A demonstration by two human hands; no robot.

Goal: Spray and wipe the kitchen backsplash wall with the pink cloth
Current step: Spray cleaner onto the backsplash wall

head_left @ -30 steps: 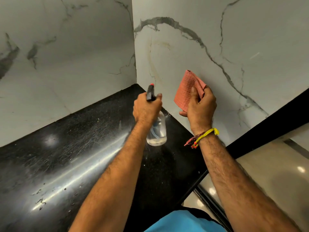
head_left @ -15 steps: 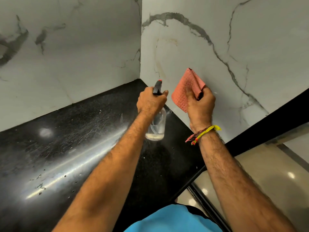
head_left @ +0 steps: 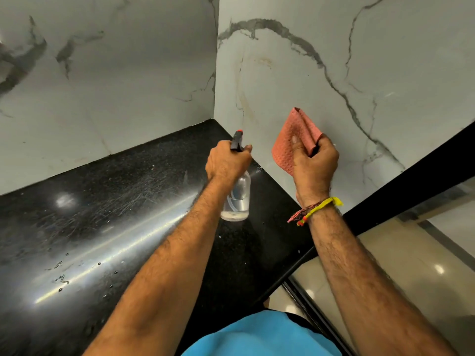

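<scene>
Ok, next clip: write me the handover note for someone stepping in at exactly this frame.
Left hand grips the spray bottle by its trigger head, nozzle aimed at the right-hand backsplash wall near the corner; a little liquid is left in the bottle.
Right hand holds the bunched pink cloth up close to that wall; whether it touches cannot be told.
Done: droplets lie on the black counter; wet wall not discernible.
Left: yellowish streaks remain near the corner. Spray there, wipe, then do the left-hand wall.
</scene>
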